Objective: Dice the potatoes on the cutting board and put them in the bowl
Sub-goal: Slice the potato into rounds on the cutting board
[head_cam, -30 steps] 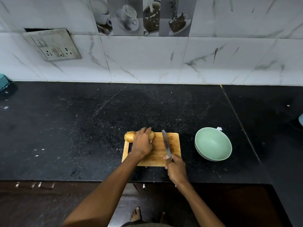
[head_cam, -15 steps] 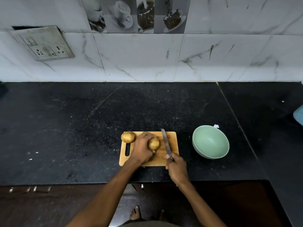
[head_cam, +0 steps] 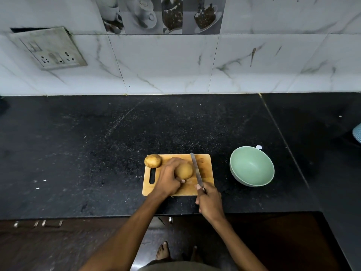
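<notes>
A wooden cutting board (head_cam: 205, 163) lies near the counter's front edge. My left hand (head_cam: 168, 178) grips a whole potato (head_cam: 184, 171) in the board's middle. A second whole potato (head_cam: 153, 160) sits at the board's far left corner. My right hand (head_cam: 210, 202) holds a knife by its handle; the blade (head_cam: 196, 170) points away from me, just right of the gripped potato, and I cannot tell whether it touches it. A pale green bowl (head_cam: 252, 166) stands empty on the counter right of the board.
The black stone counter (head_cam: 117, 143) runs to a tiled wall with a socket plate (head_cam: 50, 49) at the left. A small white scrap (head_cam: 258, 147) lies behind the bowl. A blue object (head_cam: 357, 134) shows at the right edge.
My left hand pulled one potato from the board's far left corner to the middle, leaving the other behind. The knife stayed beside it in my right hand.
</notes>
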